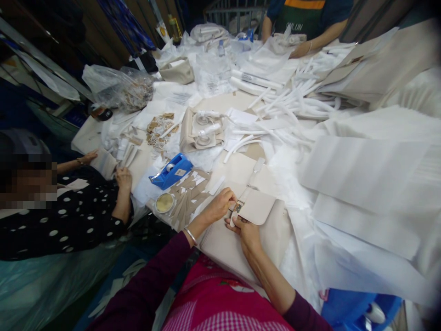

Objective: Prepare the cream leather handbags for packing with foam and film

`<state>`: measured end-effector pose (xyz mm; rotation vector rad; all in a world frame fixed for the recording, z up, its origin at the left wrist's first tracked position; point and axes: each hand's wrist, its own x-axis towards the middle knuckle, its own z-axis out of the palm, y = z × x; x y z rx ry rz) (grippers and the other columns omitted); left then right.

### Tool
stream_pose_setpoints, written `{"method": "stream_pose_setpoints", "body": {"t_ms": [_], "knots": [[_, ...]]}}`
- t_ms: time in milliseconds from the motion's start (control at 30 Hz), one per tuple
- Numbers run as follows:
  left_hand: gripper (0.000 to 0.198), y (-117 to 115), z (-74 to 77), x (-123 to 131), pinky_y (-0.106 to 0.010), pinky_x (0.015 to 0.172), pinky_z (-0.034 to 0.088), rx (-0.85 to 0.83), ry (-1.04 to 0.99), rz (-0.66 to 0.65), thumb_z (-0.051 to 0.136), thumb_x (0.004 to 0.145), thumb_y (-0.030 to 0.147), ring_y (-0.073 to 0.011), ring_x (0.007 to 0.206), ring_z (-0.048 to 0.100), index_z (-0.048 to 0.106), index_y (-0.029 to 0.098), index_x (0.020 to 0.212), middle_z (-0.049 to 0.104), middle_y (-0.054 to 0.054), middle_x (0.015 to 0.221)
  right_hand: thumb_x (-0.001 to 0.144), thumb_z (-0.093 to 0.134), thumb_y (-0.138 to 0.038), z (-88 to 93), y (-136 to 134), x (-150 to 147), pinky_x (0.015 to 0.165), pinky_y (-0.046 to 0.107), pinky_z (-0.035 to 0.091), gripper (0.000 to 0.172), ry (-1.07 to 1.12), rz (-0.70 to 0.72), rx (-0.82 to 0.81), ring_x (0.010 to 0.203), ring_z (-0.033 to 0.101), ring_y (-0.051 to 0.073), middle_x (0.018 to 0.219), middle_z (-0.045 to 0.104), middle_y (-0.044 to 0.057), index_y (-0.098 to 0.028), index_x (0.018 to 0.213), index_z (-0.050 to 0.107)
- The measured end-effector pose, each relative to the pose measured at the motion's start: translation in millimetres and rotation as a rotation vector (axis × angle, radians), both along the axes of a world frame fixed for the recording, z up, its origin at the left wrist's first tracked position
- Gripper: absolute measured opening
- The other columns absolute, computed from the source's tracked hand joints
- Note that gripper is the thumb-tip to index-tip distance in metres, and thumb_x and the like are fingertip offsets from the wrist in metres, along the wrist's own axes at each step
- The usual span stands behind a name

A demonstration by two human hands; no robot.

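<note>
A cream handbag lies in front of me, partly under my forearms. Its rounded flap has a gold-coloured metal buckle at the left end. My left hand is at the buckle's left side, thumb and fingers pinched together at its edge. From below, my right hand grips a short cream strap by the buckle, its fingers curled near the flap's edge. What lies between my left fingertips is too small to make out.
Left of the bag are a blue tape dispenser, a round tub and beige strips. White tubes pile up behind. A co-worker in polka dots works at left; another person stands opposite. A blue bin is at lower right.
</note>
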<state>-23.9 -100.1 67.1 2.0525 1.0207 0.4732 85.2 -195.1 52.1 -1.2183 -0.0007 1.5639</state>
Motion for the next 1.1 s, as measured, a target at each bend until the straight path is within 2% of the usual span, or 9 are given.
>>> {"method": "stream_pose_setpoints", "body": {"t_ms": [100, 267, 367, 467, 633, 767, 833, 933, 1100], "knots": [[0.013, -3, 1.1, 6, -0.029, 0.083, 0.043, -0.038, -0.037, 0.038, 0.048, 0.082, 0.008, -0.0162, 0.091, 0.05, 0.057, 0.017, 0.083, 0.053, -0.003, 0.089, 0.052, 0.081, -0.02, 1.0, 0, 0, 0.06, 0.036, 0.059, 0.042, 0.006, -0.011, 0.019, 0.059, 0.064, 0.017, 0.077, 0.063, -0.003, -0.019, 0.089, 0.062], [0.014, -4, -1.0, 22, -0.03, 0.081, 0.042, 0.018, 0.111, -0.002, 0.049, 0.082, 0.009, -0.0169, 0.088, 0.05, 0.057, 0.018, 0.076, 0.054, -0.003, 0.087, 0.052, 0.079, -0.017, 2.1, 0, 1, 0.06, 0.036, 0.059, 0.036, 0.013, -0.018, 0.037, 0.06, 0.062, 0.016, 0.068, 0.059, -0.005, -0.019, 0.083, 0.061], [0.01, -3, -3.4, 22, -0.032, 0.081, 0.041, 0.076, 0.167, -0.053, 0.05, 0.084, 0.013, -0.018, 0.087, 0.048, 0.055, 0.018, 0.076, 0.053, -0.004, 0.086, 0.052, 0.079, -0.017, 3.2, 1, 1, 0.059, 0.036, 0.058, 0.038, 0.017, -0.02, 0.031, 0.062, 0.062, 0.016, 0.064, 0.057, -0.005, -0.019, 0.086, 0.062], [0.01, -2, -2.6, 15, -0.032, 0.08, 0.041, 0.054, 0.118, -0.062, 0.05, 0.084, 0.013, -0.0178, 0.085, 0.048, 0.052, 0.018, 0.075, 0.052, -0.004, 0.085, 0.052, 0.08, -0.018, 4.7, 1, 1, 0.06, 0.036, 0.058, 0.042, 0.019, -0.018, 0.02, 0.061, 0.061, 0.016, 0.068, 0.06, -0.005, -0.019, 0.09, 0.063], [0.011, -7, 3.0, -1, -0.029, 0.077, 0.043, -0.037, -0.041, 0.102, 0.047, 0.083, 0.01, -0.0154, 0.083, 0.05, 0.052, 0.018, 0.077, 0.052, -0.002, 0.084, 0.051, 0.082, -0.02, 5.5, 2, 1, 0.065, 0.038, 0.058, 0.045, 0.023, -0.011, 0.008, 0.061, 0.064, 0.018, 0.078, 0.065, -0.001, -0.018, 0.092, 0.064], [0.012, -18, 5.9, -4, -0.028, 0.07, 0.042, -0.106, 0.031, 0.295, 0.051, 0.079, 0.01, -0.0142, 0.075, 0.051, 0.054, 0.017, 0.07, 0.054, -0.001, 0.076, 0.051, 0.083, -0.02, 6.4, 3, 1, 0.068, 0.039, 0.057, 0.046, 0.029, -0.02, 0.012, 0.066, 0.064, 0.019, 0.081, 0.066, 0.0, -0.018, 0.093, 0.065], [0.011, -25, 7.9, -2, -0.027, 0.068, 0.043, -0.133, 0.054, 0.35, 0.053, 0.078, 0.01, -0.0135, 0.071, 0.051, 0.055, 0.016, 0.07, 0.054, 0.0, 0.074, 0.051, 0.082, -0.02, 7.3, 4, 0, 0.069, 0.038, 0.057, 0.043, 0.028, -0.015, 0.018, 0.071, 0.064, 0.019, 0.083, 0.067, 0.001, -0.018, 0.091, 0.066], [0.009, -34, 12.3, 1, -0.027, 0.07, 0.045, -0.081, 0.015, 0.305, 0.053, 0.079, 0.009, -0.0133, 0.075, 0.053, 0.057, 0.017, 0.079, 0.055, -0.001, 0.082, 0.052, 0.081, -0.021, 8.0, 6, -2, 0.063, 0.03, 0.055, 0.038, -0.016, 0.0, 0.0, 0.072, 0.061, 0.016, 0.085, 0.068, 0.002, -0.018, 0.087, 0.067], [0.011, -37, 15.9, 4, -0.033, 0.083, 0.043, 0.22, 0.124, 0.049, 0.046, 0.088, 0.014, -0.0193, 0.092, 0.05, 0.057, 0.017, 0.087, 0.056, -0.006, 0.09, 0.054, 0.077, -0.019, 5.9, 7, -5, 0.055, 0.024, 0.052, 0.026, -0.069, 0.01, 0.011, 0.064, 0.054, 0.012, 0.07, 0.063, -0.002, -0.017, 0.076, 0.064]]}}
